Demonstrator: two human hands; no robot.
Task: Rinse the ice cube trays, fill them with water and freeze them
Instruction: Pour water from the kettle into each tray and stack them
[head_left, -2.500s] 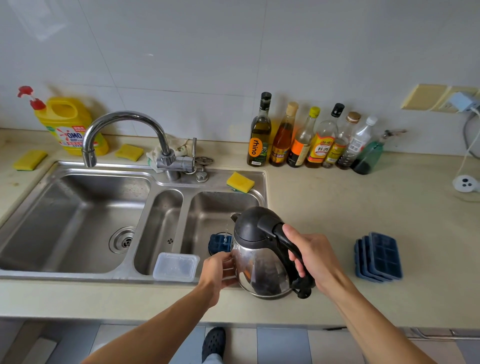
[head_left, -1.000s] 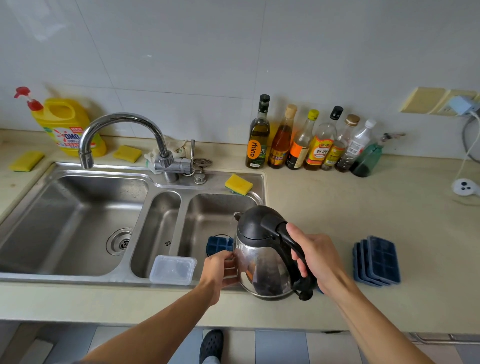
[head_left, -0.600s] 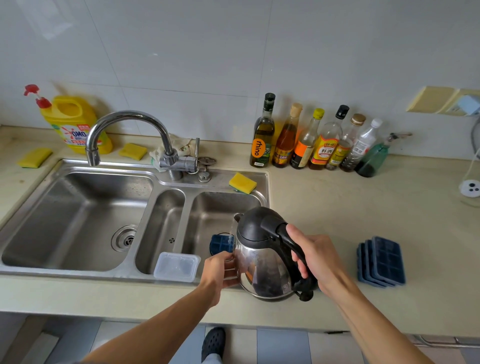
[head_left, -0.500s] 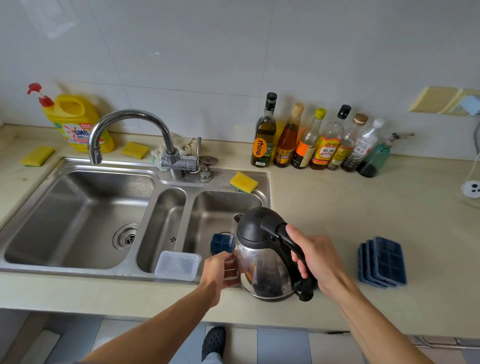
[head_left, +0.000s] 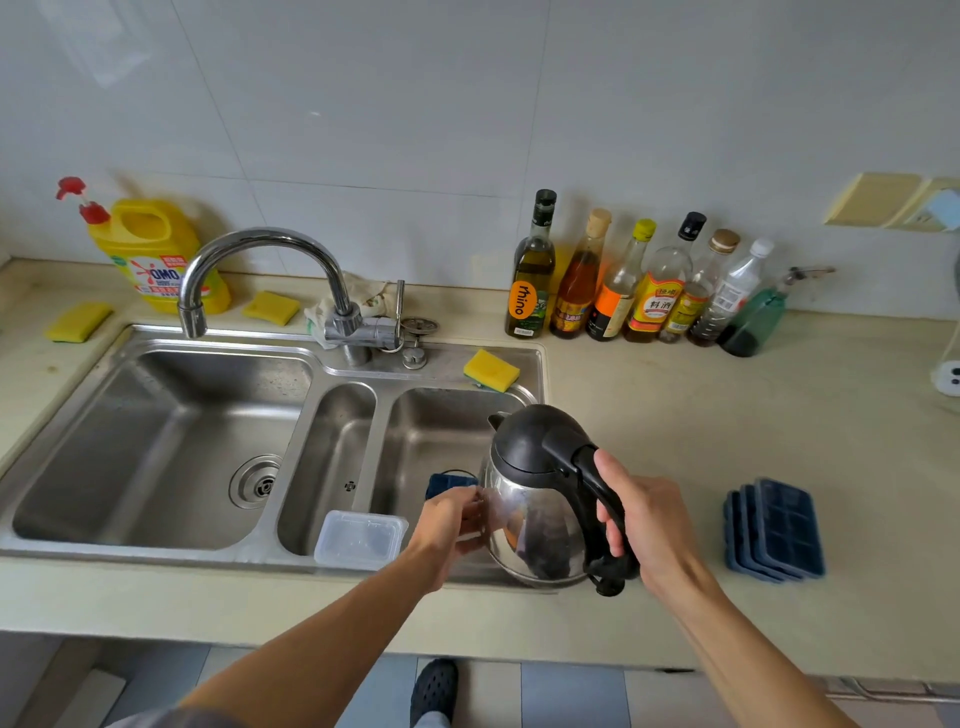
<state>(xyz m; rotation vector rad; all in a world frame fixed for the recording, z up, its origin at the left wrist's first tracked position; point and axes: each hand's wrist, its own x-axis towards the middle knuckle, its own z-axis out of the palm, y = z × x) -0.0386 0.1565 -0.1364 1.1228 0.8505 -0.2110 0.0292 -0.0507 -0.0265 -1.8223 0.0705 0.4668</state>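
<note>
Currently: likely filling dark-blue ice cube tray (head_left: 448, 482).
Right hand (head_left: 652, 525): grips steel black-lidded kettle (head_left: 535, 514) by its handle.
Left hand (head_left: 447, 522): grip unclear.
Next: tilt spout steadily.

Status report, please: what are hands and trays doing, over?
Right hand grips kettle handle. Left hand at kettle's side, grip unclear. One blue tray in sink, partly hidden; stacked trays on counter.

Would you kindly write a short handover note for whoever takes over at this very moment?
Right hand grips the kettle by its handle at the right basin's front edge.
Left hand is beside the kettle's body; its grip is too blurred to tell.
One blue tray lies in the right basin; stacked blue trays sit on the counter, right.
Rinsing or filling: not visible. Left: fill trays, freeze.
</note>
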